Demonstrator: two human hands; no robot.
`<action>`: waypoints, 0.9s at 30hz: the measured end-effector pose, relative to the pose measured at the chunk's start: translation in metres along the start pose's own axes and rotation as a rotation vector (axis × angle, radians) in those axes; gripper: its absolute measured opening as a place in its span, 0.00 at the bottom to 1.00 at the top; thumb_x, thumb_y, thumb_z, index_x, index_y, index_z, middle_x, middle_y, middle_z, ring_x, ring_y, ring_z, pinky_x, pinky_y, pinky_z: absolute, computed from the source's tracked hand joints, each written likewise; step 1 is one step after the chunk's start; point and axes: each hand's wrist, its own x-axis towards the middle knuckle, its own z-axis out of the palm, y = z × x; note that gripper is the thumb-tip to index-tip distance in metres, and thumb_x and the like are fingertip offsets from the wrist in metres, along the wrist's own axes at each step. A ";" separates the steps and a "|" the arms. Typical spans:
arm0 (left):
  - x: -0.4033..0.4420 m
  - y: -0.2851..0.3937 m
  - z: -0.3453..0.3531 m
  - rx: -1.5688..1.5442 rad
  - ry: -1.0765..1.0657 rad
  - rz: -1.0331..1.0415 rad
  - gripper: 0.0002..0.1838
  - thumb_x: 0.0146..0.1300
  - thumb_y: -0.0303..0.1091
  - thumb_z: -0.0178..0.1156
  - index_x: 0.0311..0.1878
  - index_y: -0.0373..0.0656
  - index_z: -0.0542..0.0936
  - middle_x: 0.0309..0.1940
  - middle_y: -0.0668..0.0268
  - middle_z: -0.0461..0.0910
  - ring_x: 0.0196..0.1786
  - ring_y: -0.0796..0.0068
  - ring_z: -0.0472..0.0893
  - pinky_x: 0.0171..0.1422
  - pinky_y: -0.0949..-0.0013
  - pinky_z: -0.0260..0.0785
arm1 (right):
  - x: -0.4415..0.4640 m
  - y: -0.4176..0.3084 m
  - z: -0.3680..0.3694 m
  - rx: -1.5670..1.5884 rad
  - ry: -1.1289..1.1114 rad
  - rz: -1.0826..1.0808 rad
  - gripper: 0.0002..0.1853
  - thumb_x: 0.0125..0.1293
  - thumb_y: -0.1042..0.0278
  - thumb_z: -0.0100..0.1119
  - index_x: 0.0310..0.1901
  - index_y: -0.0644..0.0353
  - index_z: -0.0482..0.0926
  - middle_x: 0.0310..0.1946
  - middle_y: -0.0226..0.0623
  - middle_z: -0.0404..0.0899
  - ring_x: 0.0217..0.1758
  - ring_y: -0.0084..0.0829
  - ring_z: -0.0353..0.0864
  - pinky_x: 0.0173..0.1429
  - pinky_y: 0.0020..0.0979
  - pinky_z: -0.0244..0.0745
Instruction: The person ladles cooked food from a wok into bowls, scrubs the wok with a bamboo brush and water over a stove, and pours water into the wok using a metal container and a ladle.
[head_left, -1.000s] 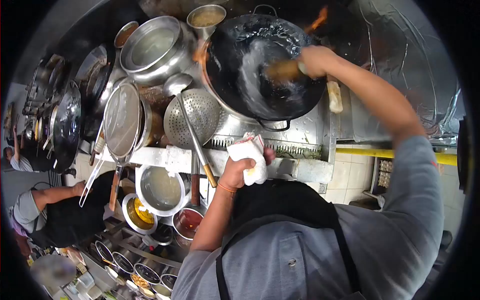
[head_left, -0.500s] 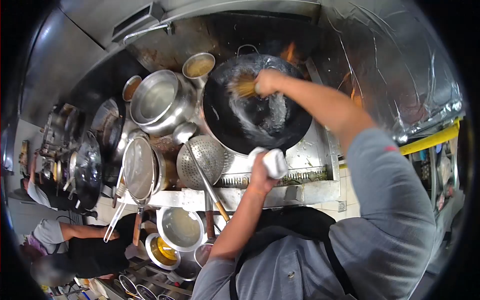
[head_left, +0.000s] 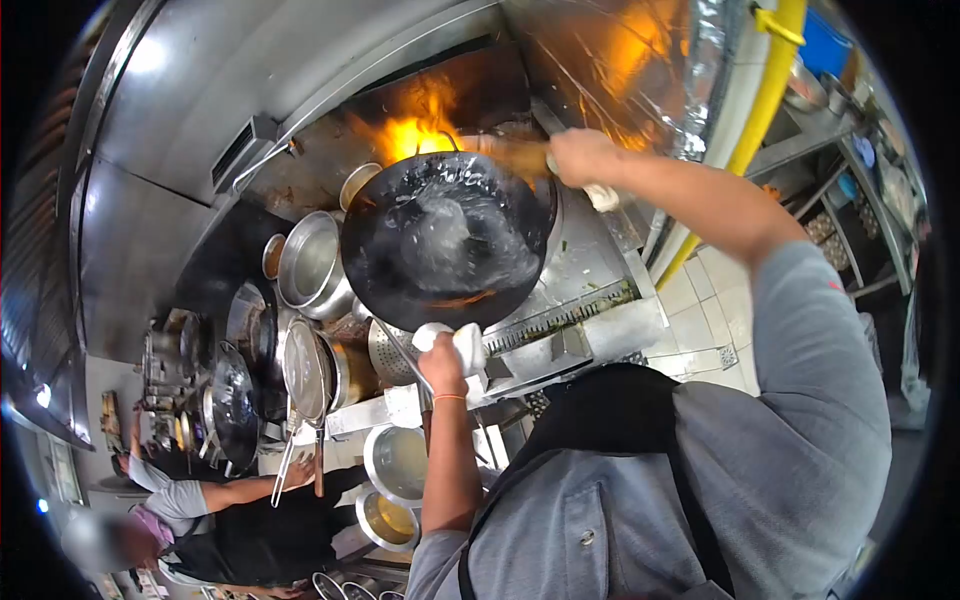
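Observation:
My left hand [head_left: 442, 364] is closed around a folded white cloth [head_left: 468, 346] at the near rim of a large black wok [head_left: 375, 270]. Whether a handle lies under the cloth is hidden. Water [head_left: 445, 225] swirls and splashes in the wok, which is tilted over the burner. Beyond the wok's right rim, my right hand [head_left: 585, 158] grips a bamboo wok brush [head_left: 515, 154], blurred by motion. A whitish, cloth-like thing [head_left: 602, 197] shows just below that hand.
Tall flames [head_left: 420, 125] rise behind the wok. Metal pots [head_left: 312, 262], a perforated ladle [head_left: 388, 355] and a strainer [head_left: 303, 370] crowd the left. A co-worker [head_left: 270, 515] stands lower left, one hand near the strainer handles. A yellow pipe [head_left: 755, 130] runs at right.
The brush has left the wok's inside and moved right past its rim. The wok now tilts, and the flames behind it are much larger. My view has turned.

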 end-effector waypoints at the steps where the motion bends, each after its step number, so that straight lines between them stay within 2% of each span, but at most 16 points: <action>1: 0.001 0.002 -0.004 0.028 0.041 0.011 0.24 0.53 0.42 0.56 0.34 0.22 0.78 0.25 0.55 0.79 0.30 0.68 0.72 0.40 0.60 0.66 | 0.019 0.011 0.006 0.051 0.051 0.044 0.13 0.51 0.72 0.58 0.40 0.63 0.83 0.40 0.47 0.83 0.48 0.44 0.82 0.48 0.41 0.78; 3: 0.001 0.004 -0.014 0.012 0.096 0.091 0.23 0.50 0.40 0.57 0.28 0.20 0.77 0.22 0.59 0.77 0.28 0.71 0.73 0.35 0.62 0.66 | 0.023 0.019 -0.007 0.183 0.096 -0.044 0.15 0.51 0.70 0.61 0.42 0.64 0.82 0.39 0.49 0.83 0.40 0.43 0.84 0.41 0.40 0.80; 4: 0.001 0.005 -0.018 0.012 0.107 0.103 0.23 0.50 0.40 0.57 0.28 0.20 0.77 0.22 0.59 0.77 0.28 0.71 0.73 0.35 0.62 0.66 | 0.023 0.021 -0.011 0.191 0.107 -0.052 0.15 0.51 0.70 0.61 0.42 0.64 0.82 0.39 0.49 0.83 0.40 0.43 0.84 0.41 0.40 0.80; 6: -0.009 0.014 -0.027 0.048 0.075 0.191 0.21 0.49 0.39 0.58 0.25 0.21 0.77 0.21 0.61 0.77 0.26 0.71 0.73 0.34 0.62 0.66 | 0.010 0.013 -0.030 0.373 -0.122 0.083 0.30 0.48 0.69 0.66 0.58 0.53 0.75 0.38 0.43 0.83 0.35 0.40 0.84 0.30 0.39 0.81; 9: -0.025 0.028 -0.029 0.086 0.060 0.169 0.19 0.49 0.37 0.58 0.23 0.23 0.77 0.20 0.61 0.77 0.25 0.71 0.73 0.34 0.63 0.67 | 0.022 0.017 -0.014 0.375 -0.196 0.115 0.33 0.49 0.70 0.66 0.61 0.51 0.72 0.38 0.43 0.82 0.30 0.36 0.83 0.23 0.34 0.79; 11: -0.025 0.026 -0.029 0.045 0.055 0.209 0.17 0.49 0.35 0.57 0.21 0.25 0.76 0.19 0.61 0.77 0.23 0.72 0.73 0.33 0.63 0.67 | 0.027 0.015 -0.005 0.406 -0.200 0.120 0.33 0.49 0.69 0.66 0.62 0.51 0.72 0.38 0.43 0.82 0.28 0.36 0.83 0.23 0.34 0.80; 13: -0.030 0.030 -0.026 0.158 0.082 0.356 0.16 0.50 0.35 0.57 0.21 0.27 0.77 0.19 0.61 0.77 0.23 0.72 0.74 0.33 0.62 0.67 | 0.027 0.015 0.002 0.433 -0.214 0.139 0.33 0.50 0.68 0.66 0.62 0.52 0.72 0.38 0.42 0.82 0.27 0.36 0.82 0.24 0.34 0.80; 15: -0.037 0.039 -0.025 0.239 0.062 0.405 0.13 0.51 0.33 0.55 0.22 0.29 0.76 0.20 0.60 0.78 0.25 0.69 0.77 0.35 0.63 0.68 | 0.024 0.014 0.009 0.530 -0.152 0.166 0.33 0.51 0.67 0.66 0.63 0.52 0.71 0.36 0.42 0.82 0.24 0.34 0.81 0.23 0.33 0.80; 17: -0.050 0.049 -0.019 0.161 0.077 0.518 0.11 0.51 0.31 0.54 0.22 0.31 0.76 0.20 0.57 0.79 0.27 0.65 0.79 0.36 0.62 0.69 | 0.021 0.016 0.020 0.505 -0.164 0.164 0.34 0.51 0.65 0.66 0.63 0.52 0.70 0.35 0.42 0.82 0.23 0.33 0.81 0.23 0.33 0.79; 18: -0.046 0.047 -0.021 0.228 0.052 0.552 0.10 0.50 0.32 0.54 0.24 0.32 0.76 0.23 0.53 0.80 0.30 0.58 0.81 0.39 0.59 0.70 | 0.018 0.018 0.029 0.555 -0.176 0.204 0.34 0.51 0.64 0.66 0.63 0.52 0.70 0.36 0.41 0.82 0.23 0.32 0.81 0.23 0.32 0.79; 21: -0.045 0.034 -0.023 0.245 0.033 0.654 0.12 0.50 0.33 0.55 0.30 0.31 0.77 0.28 0.49 0.81 0.34 0.53 0.82 0.42 0.58 0.71 | -0.002 0.020 0.049 0.565 -0.091 0.174 0.35 0.50 0.58 0.69 0.62 0.53 0.71 0.33 0.41 0.83 0.21 0.31 0.81 0.22 0.31 0.78; 23: -0.054 0.028 -0.018 0.235 0.071 0.704 0.13 0.51 0.32 0.58 0.37 0.32 0.77 0.32 0.49 0.81 0.38 0.51 0.81 0.44 0.58 0.72 | -0.018 0.024 0.068 0.680 0.002 0.162 0.35 0.49 0.56 0.70 0.61 0.55 0.72 0.38 0.43 0.83 0.22 0.32 0.81 0.21 0.31 0.78; 24: -0.060 0.028 -0.015 0.307 0.115 0.738 0.14 0.51 0.31 0.59 0.38 0.31 0.77 0.32 0.49 0.80 0.38 0.49 0.81 0.44 0.58 0.72 | -0.027 0.026 0.074 0.810 -0.026 0.207 0.36 0.51 0.57 0.68 0.63 0.57 0.69 0.39 0.44 0.83 0.22 0.34 0.81 0.22 0.31 0.79; 25: -0.064 0.027 -0.015 0.288 0.080 0.794 0.14 0.52 0.31 0.58 0.39 0.31 0.76 0.32 0.48 0.80 0.37 0.47 0.80 0.43 0.57 0.71 | -0.026 0.026 0.099 0.862 0.096 0.224 0.39 0.52 0.57 0.67 0.66 0.57 0.65 0.36 0.44 0.83 0.21 0.34 0.80 0.22 0.32 0.78; 26: -0.073 0.030 -0.014 0.356 0.093 0.857 0.15 0.52 0.31 0.58 0.40 0.30 0.75 0.30 0.48 0.79 0.36 0.46 0.80 0.42 0.56 0.71 | -0.040 0.027 0.094 0.952 0.029 0.258 0.40 0.53 0.58 0.66 0.68 0.56 0.62 0.34 0.44 0.82 0.21 0.32 0.80 0.22 0.32 0.78; 27: -0.083 0.030 -0.012 0.359 0.116 0.767 0.16 0.51 0.32 0.58 0.41 0.31 0.75 0.32 0.47 0.78 0.37 0.45 0.78 0.43 0.55 0.70 | -0.049 0.028 0.102 1.010 0.017 0.299 0.41 0.53 0.59 0.66 0.68 0.55 0.61 0.34 0.44 0.82 0.20 0.32 0.78 0.23 0.31 0.78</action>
